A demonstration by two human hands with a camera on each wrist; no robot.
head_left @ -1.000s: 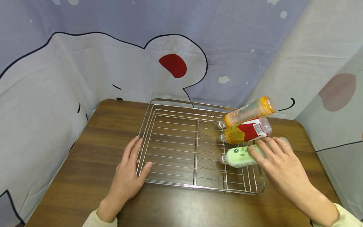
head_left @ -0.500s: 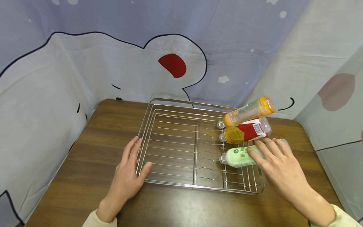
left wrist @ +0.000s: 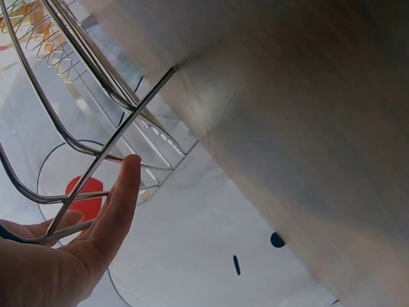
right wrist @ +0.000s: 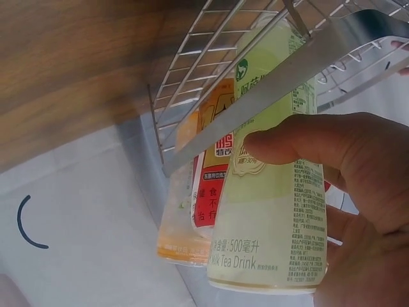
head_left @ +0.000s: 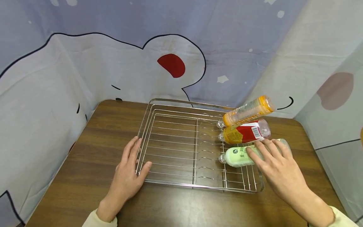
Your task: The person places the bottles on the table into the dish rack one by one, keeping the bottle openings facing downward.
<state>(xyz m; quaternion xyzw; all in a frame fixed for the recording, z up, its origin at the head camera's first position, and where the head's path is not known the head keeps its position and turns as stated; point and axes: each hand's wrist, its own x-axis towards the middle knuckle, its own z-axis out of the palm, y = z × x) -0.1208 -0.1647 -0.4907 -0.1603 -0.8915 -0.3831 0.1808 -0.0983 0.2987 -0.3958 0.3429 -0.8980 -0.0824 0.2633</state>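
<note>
A pale green milk tea bottle [head_left: 236, 156] lies neck inward on the right part of a metal wire rack [head_left: 195, 148]. My right hand [head_left: 279, 165] grips its body; in the right wrist view the thumb [right wrist: 275, 144] presses the label and the bottle's base juts past the rack's rim. Beside it lie a red and yellow bottle [head_left: 244, 132] and an orange-banded clear bottle [head_left: 249, 112], necks pointing the same way. My left hand [head_left: 127, 171] rests against the rack's left end, fingers nearly straight along the rim and thumb over the near corner.
The rack stands on a brown wooden table [head_left: 187, 208]. Behind and at both sides hangs a printed curtain [head_left: 113, 66] with cartoon shapes, close to the table's far edge. All three bottle bases reach beyond the rack's right end.
The red and yellow bottle and the orange-banded one have turned slightly, showing different parts of their labels. My right hand keeps its grip on the green bottle; my left hand stays put.
</note>
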